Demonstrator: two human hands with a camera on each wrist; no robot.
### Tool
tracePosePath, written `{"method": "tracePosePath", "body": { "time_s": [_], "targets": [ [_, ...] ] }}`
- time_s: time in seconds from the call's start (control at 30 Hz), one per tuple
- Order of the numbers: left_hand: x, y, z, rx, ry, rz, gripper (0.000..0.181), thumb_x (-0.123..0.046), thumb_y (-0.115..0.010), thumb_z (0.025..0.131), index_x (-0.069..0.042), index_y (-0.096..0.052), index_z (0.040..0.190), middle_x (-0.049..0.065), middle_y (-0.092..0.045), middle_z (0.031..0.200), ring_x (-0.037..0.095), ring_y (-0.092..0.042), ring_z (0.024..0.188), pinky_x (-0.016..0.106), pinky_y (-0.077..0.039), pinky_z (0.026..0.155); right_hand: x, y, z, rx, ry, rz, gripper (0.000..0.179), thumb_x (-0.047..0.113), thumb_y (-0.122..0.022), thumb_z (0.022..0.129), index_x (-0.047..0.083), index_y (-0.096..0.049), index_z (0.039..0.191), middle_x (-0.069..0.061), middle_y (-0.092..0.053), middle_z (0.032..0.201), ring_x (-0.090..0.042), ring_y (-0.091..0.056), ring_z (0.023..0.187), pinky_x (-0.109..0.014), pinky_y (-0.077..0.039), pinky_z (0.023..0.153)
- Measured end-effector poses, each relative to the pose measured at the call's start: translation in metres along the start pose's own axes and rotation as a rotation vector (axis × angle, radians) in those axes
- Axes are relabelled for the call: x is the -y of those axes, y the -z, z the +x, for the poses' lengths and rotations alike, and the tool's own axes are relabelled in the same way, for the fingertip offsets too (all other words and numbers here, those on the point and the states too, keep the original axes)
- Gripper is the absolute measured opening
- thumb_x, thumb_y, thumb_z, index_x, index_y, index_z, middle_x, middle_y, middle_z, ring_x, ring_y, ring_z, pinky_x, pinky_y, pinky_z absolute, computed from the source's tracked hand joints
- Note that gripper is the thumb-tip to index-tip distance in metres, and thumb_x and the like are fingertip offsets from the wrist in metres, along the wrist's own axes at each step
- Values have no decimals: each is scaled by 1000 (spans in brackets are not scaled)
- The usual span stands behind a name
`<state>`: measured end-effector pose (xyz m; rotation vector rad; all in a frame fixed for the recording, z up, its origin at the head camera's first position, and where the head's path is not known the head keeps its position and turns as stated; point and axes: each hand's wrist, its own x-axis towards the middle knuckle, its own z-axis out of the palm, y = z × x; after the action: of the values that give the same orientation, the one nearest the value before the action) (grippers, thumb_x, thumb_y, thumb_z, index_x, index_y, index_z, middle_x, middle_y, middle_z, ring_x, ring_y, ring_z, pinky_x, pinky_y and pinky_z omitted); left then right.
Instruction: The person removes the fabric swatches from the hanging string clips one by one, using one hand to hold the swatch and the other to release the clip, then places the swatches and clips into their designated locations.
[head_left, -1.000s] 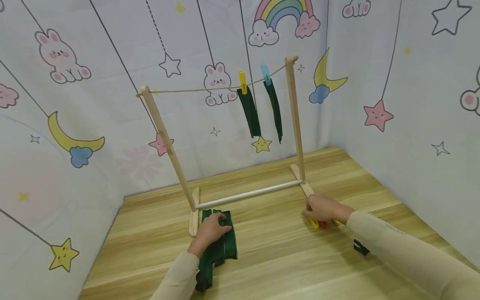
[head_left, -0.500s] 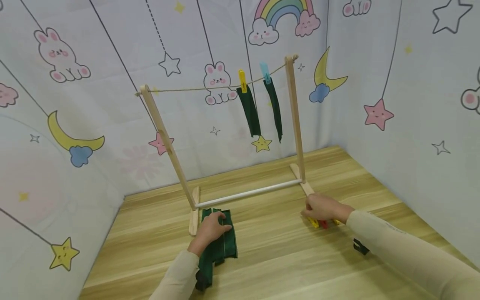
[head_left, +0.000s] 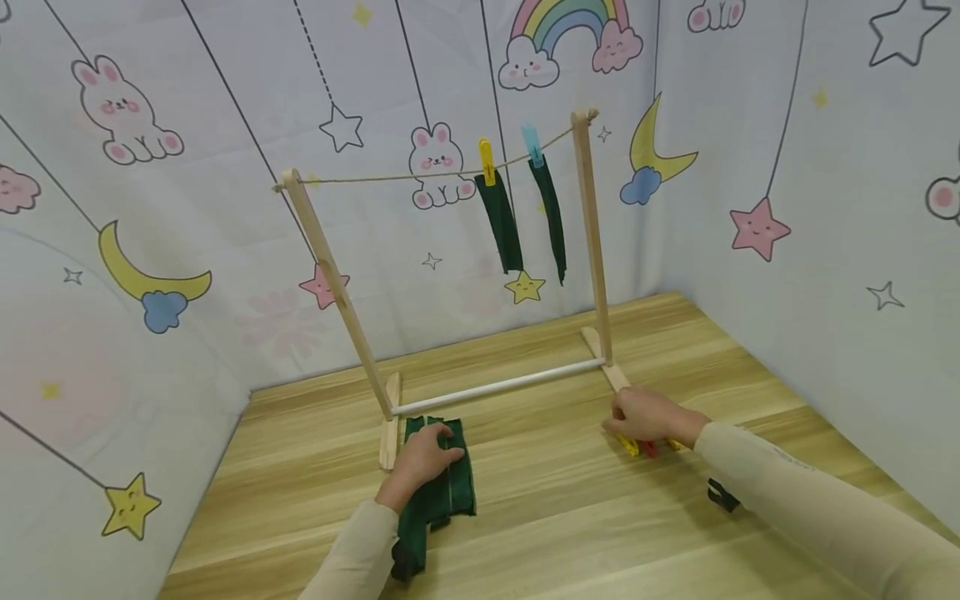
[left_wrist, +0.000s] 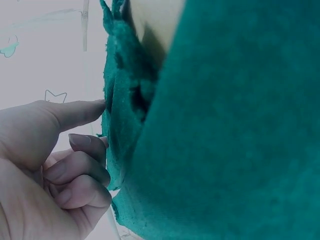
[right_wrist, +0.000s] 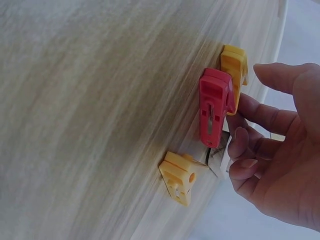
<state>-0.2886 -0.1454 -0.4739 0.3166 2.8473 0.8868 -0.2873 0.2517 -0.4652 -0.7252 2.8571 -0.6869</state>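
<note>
My left hand (head_left: 422,458) rests on a pile of dark green cloth pieces (head_left: 462,487) at the rack's left foot. In the left wrist view its thumb is stretched out to the cloth edge, the other fingers loosely curled, and no firm grip shows. My right hand (head_left: 651,414) is low over a few clothespins at the rack's right foot. In the right wrist view its fingertips are at a yellow clothespin (right_wrist: 233,60), with the thumb apart from it. A red clothespin (right_wrist: 212,107) and a second yellow one, the near clothespin (right_wrist: 177,177), lie beside it.
A wooden rack (head_left: 592,250) carries a string (head_left: 375,179). From it hang two green strips (head_left: 498,223), held by a yellow clothespin (head_left: 487,162) and a blue clothespin (head_left: 532,146). A small black object (head_left: 722,495) lies by the right forearm. Printed curtains (head_left: 840,150) enclose the table.
</note>
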Motion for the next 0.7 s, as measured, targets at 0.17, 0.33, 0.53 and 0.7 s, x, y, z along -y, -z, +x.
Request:
{"method": "tracePosePath", "body": {
  "time_s": [0.17, 0.33, 0.53, 0.7],
  "targets": [
    [-1, 0, 1, 3, -11, -9, 42, -25, -72, 94, 0, -62, 126, 13, -69, 99, 20, -63, 77, 42, -53, 69, -1, 1, 0, 1, -14, 2, 33, 22, -66, 97, 15, -57, 66, 6, -51, 51, -5, -45, 41, -25, -42, 49],
    [-3, 1, 3, -9, -21, -8, 41, -25, -72, 94, 0, -63, 124, 16, -69, 102, 21, -63, 76, 42, -53, 68, 2, 5, 2, -9, -30, 27, 32, 19, -63, 99, 11, -61, 67, 5, -53, 53, -6, -45, 42, -25, -42, 48],
    [-16, 9, 14, -88, -83, -2, 41, -21, -72, 94, 3, -62, 126, 16, -69, 91, 18, -60, 65, 38, -50, 61, 18, 26, 20, -115, -9, 17, 24, 16, -65, 98, 4, -70, 77, 2, -61, 64, -9, -49, 51, -28, -44, 50],
    [-39, 25, 28, -201, -106, -72, 47, -24, -68, 97, -3, -55, 137, 8, -67, 90, 16, -59, 63, 35, -49, 57, 42, 55, 42, -296, 15, 1, 19, 16, -65, 97, 1, -73, 91, -7, -69, 86, -17, -62, 71, -38, -54, 65]
  ]
}}
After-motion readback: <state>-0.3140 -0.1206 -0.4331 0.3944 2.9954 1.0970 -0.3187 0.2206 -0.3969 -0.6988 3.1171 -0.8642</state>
